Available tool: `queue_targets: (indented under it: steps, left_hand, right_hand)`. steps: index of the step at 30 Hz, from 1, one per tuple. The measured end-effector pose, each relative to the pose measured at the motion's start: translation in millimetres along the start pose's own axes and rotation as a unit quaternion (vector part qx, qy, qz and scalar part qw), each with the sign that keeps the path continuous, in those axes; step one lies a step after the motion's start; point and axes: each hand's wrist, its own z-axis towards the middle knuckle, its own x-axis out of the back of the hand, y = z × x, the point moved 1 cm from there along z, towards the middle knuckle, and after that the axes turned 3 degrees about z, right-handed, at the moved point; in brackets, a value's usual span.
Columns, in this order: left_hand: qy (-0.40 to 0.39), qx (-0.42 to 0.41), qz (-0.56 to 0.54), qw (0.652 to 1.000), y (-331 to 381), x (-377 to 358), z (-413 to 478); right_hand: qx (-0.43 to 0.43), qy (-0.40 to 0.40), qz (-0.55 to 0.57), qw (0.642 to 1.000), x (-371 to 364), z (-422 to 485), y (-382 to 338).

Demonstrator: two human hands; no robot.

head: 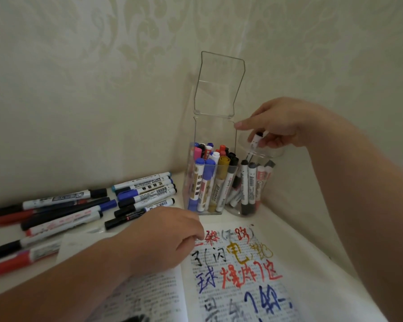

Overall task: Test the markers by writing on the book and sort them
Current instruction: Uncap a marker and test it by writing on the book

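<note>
Clear plastic is seen in the round jar (277,155) at far right; above it a marker (257,138) is pinched by the right hand (280,124). The marker is best lowered upright into a gap, then released. The book (239,287) is steadied near the front by the left hand (163,237), its fingers curled; whether anything is held cannot be told.

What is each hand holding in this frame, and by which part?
The right hand pinches a white-barrelled marker near its dark upper end, above the round clear cup. The left hand rests on the open book, holding nothing visible.
</note>
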Motion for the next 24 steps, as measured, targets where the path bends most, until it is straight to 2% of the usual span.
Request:
queue_targets:
  steps: [3,5,7,9,11,13,16,19,21,24]
  left_hand:
    - [0.02,0.004,0.006,1.0,-1.0,0.8,-1.1]
    - [0.05,0.024,0.011,0.998,-1.0,2.4,-1.3]
    - [0.102,0.047,0.009,0.994,-0.2,4.4,-2.2]
    - [0.134,0.07,0.004,0.989,2.6,7.6,-2.9]
    - [0.152,0.077,-0.011,0.985,4.8,10.8,-3.9]
    - [0.166,0.068,-0.045,0.983,9.2,14.0,-4.8]
    - [0.162,0.065,-0.078,0.982,16.3,13.2,-5.0]
    - [0.161,0.072,-0.071,0.982,18.5,8.2,-2.1]
    - [0.161,0.068,-0.047,0.984,18.8,5.3,0.7]
    - [0.149,0.095,-0.081,0.981,15.5,2.4,0.7]
  right_hand:
    - [0.044,0.05,0.01,0.998,15.8,-12.7,-5.1]
    - [0.109,0.137,0.002,0.985,28.9,-25.8,-4.1]
    - [0.212,0.257,0.003,0.943,38.6,-43.9,0.5]
    - [0.313,0.32,0.065,0.892,41.1,-62.6,10.8]
    - [0.39,0.289,0.145,0.862,28.8,-78.9,23.3]
    - [0.42,0.218,0.213,0.855,0.8,-91.3,38.1]
    - [0.377,0.105,0.273,0.879,-54.0,-102.7,53.5]
    - [0.315,0.05,0.324,0.891,-93.9,-101.7,70.9]
    - [0.281,0.057,0.399,0.871,-107.8,-98.4,80.4]
    - [0.24,0.062,0.494,0.833,-124.3,-93.4,92.0]
